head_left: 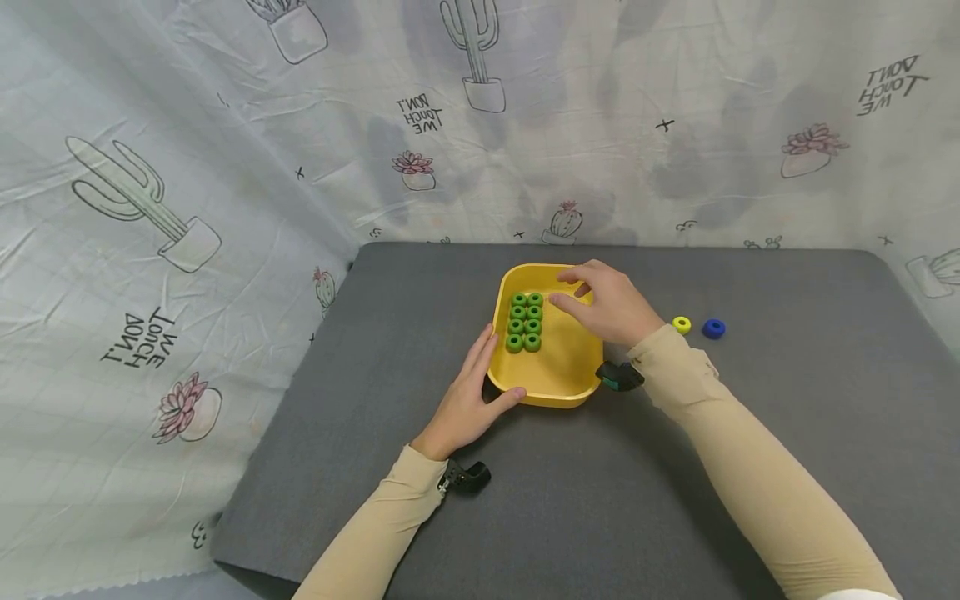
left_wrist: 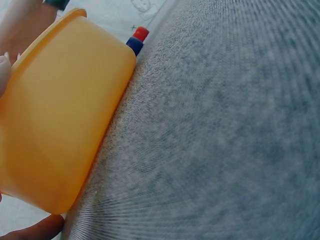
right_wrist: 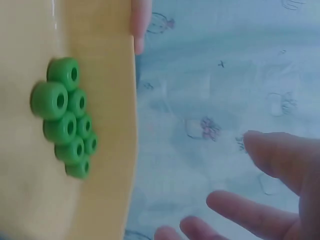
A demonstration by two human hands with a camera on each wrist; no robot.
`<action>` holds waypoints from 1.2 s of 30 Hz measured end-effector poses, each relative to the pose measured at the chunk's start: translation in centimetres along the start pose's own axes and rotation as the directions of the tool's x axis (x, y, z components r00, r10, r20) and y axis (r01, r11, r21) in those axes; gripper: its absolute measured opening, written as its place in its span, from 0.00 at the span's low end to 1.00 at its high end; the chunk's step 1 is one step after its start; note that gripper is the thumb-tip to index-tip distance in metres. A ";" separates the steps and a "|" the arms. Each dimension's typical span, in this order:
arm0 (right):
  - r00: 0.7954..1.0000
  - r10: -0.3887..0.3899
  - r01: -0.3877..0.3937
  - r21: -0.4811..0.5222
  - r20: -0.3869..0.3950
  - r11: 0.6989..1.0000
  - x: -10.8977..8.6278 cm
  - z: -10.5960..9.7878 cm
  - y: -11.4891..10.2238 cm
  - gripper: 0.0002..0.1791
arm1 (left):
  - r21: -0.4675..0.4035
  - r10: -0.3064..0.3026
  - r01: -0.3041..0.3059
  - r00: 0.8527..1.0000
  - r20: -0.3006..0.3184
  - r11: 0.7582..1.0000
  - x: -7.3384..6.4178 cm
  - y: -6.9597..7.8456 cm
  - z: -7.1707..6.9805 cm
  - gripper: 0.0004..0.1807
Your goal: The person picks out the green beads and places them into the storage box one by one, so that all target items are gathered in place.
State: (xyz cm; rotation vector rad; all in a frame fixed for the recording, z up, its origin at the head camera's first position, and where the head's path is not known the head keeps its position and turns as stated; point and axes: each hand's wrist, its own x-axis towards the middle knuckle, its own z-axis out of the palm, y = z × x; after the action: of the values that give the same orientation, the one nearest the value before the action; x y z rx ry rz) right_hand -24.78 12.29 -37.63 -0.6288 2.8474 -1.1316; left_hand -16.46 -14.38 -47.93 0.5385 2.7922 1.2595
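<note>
A yellow tray (head_left: 558,392) holds several green beads with holes (head_left: 525,321), set in two side-by-side columns along its left half. The right wrist view shows the same green beads (right_wrist: 60,129) standing close together on the tray floor. My left hand (head_left: 474,396) rests against the tray's left wall and near-left corner, fingers extended, thumb at the near rim. Over the tray's far right part is my right hand (head_left: 611,304), its fingers spread apart. Nothing is between those fingers (right_wrist: 270,150) in the right wrist view.
To the right of the tray, a yellow bead (head_left: 681,325) and a blue bead (head_left: 714,328) lie on the grey table (head_left: 420,292). A red piece (left_wrist: 141,33) appears against a dark blue one in the left wrist view. A patterned curtain (head_left: 600,125) hangs behind.
</note>
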 end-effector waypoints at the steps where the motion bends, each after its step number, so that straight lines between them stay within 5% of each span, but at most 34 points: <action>1: 1.000 -0.003 0.002 -0.006 -0.018 1.000 -0.4 -0.3 0.1 0.27 | -0.001 0.001 -0.001 1.000 0.000 1.000 0.0 0.0 0.0 0.53; 16: 0.984 -0.047 0.031 -0.096 -0.172 0.995 -6.3 -2.8 0.9 0.36 | -0.010 0.034 -0.034 0.999 -0.018 0.999 -0.1 -0.2 0.1 0.53; 26: 0.948 -0.111 0.045 -0.221 -0.298 0.974 -8.8 -3.8 1.6 0.45 | -0.003 0.023 -0.023 1.000 -0.018 1.000 -0.1 -0.1 0.2 0.54; 36: 0.964 0.055 -0.129 -0.278 -0.259 0.952 -10.5 -5.8 2.0 0.47 | -0.005 0.015 -0.015 1.000 -0.017 1.000 -0.1 0.0 0.2 0.54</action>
State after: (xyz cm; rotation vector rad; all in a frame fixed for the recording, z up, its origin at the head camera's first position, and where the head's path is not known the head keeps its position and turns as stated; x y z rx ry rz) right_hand -16.82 21.30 -36.10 -0.3748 3.2562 -0.8336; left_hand -16.31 -14.23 -48.10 0.5519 2.8027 1.2796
